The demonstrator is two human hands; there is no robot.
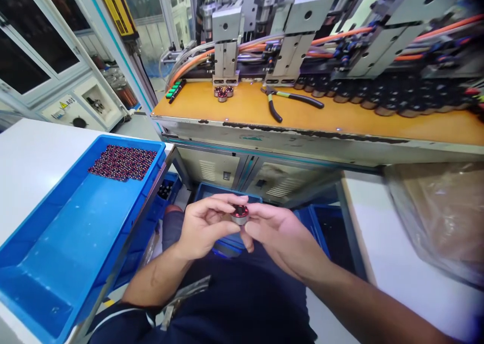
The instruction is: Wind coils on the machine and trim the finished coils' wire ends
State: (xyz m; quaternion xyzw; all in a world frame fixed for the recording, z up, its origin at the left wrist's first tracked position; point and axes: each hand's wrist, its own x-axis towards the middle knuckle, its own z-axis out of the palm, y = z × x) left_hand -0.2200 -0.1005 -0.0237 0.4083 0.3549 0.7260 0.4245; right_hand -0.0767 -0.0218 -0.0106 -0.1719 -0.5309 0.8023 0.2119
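A small round metal part with a red and black top is held between both hands, above my lap. My left hand grips its left side with thumb and fingers. On its right side, the thumb and fingers of my right hand close on the same part. Three similar round parts sit together on the orange bench top in front, with black-handled pliers lying to their right.
At the left, a blue tray on a white table holds many small red and dark pieces. Machine fixtures with hoses line the bench's back. Dark cylindrical parts stand at the right. A plastic-wrapped box lies below them.
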